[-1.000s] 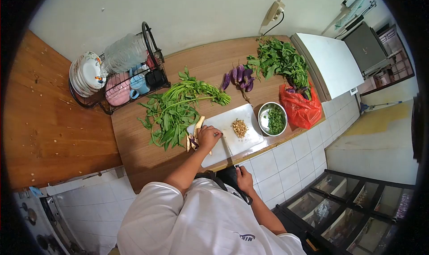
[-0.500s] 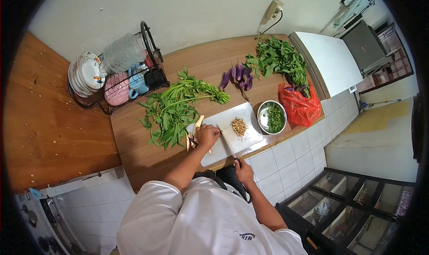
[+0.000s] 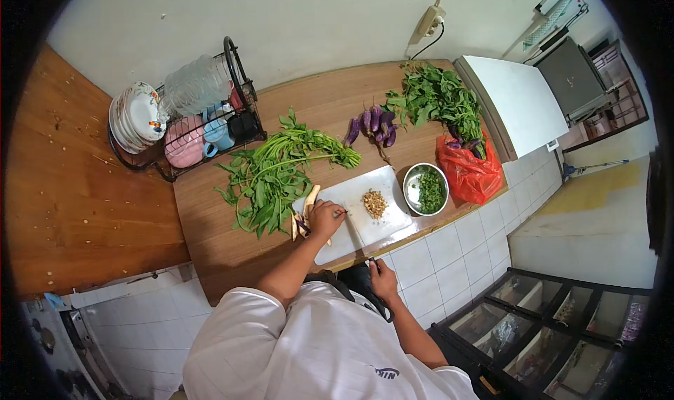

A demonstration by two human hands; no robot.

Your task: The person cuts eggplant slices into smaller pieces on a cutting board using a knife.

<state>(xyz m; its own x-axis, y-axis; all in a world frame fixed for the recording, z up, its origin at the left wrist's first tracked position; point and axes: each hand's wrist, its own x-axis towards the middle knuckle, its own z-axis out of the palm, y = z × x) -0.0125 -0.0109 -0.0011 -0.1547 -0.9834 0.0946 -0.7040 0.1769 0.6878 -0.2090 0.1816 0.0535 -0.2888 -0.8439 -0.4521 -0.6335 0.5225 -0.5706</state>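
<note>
My right hand [image 3: 383,281] is closed round the dark handle of a knife [image 3: 358,233], whose blade reaches over the front of the white cutting board [image 3: 337,249]. Near the blade's tip, the fingers of my left hand [image 3: 325,219] are pinched together on the board; a small dark bit shows at the fingertips, too small to name. A heap of chopped pale-brown pieces [image 3: 374,204] lies right of the blade. Beside my left hand are long pale strips [image 3: 311,198], some with dark purple skin. A metal bowl [image 3: 408,198] of chopped greens [image 3: 431,191] stands by the board's right end.
Leafy greens [image 3: 270,179] lie behind the board at left, purple eggplants [image 3: 379,123] at the back. More greens [image 3: 439,98] and a red plastic bag [image 3: 467,175] are at right. A dish rack [image 3: 246,91] with plates and cups stands back left. The table edge runs close to me.
My right hand has drawn the knife slightly down towards my body. My left hand stays at nearly the same place, its fingers shifted a little.
</note>
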